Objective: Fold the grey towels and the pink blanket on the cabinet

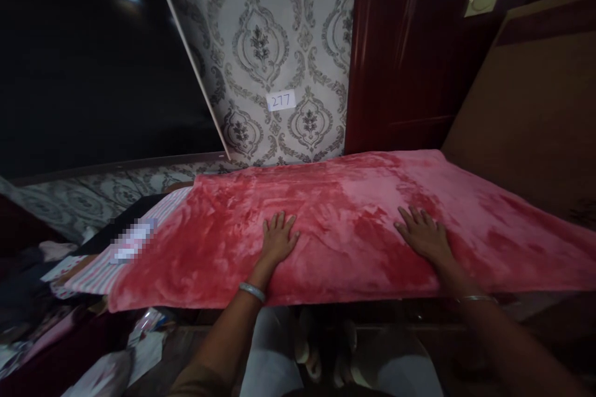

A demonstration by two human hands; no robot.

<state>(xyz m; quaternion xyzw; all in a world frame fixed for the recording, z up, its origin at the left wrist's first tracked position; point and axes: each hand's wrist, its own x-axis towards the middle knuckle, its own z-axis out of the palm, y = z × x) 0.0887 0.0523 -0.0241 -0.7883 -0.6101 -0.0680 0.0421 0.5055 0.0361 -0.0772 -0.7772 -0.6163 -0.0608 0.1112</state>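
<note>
Lying spread out under the fingers of both hands, the red and pink blanket (pixel 335 248) reaches well past them on either side; what carries it is hidden. The left hand (pixel 278 242) rests palm down on it, its fingers spread wide and gripping nothing. The right hand (pixel 426 239) lies likewise, fingers wide and flat on the cloth, well apart from the left. A bangle (pixel 252 291) circles the left wrist, just behind those fingers, and a thinner bracelet (pixel 477 298) circles the right wrist. Left of the left fingers, a striped cloth (pixel 88 276) shows from under the blanket's edge. Beyond the left fingers, a card (pixel 281 100) reading 277 sits on patterned wallpaper (pixel 261 43). A large dark screen (pixel 93 62) stands farther off to their left. Beyond the right fingers is a dark red panel (pixel 400 49), with a brown board (pixel 535 93) to its right.
</note>
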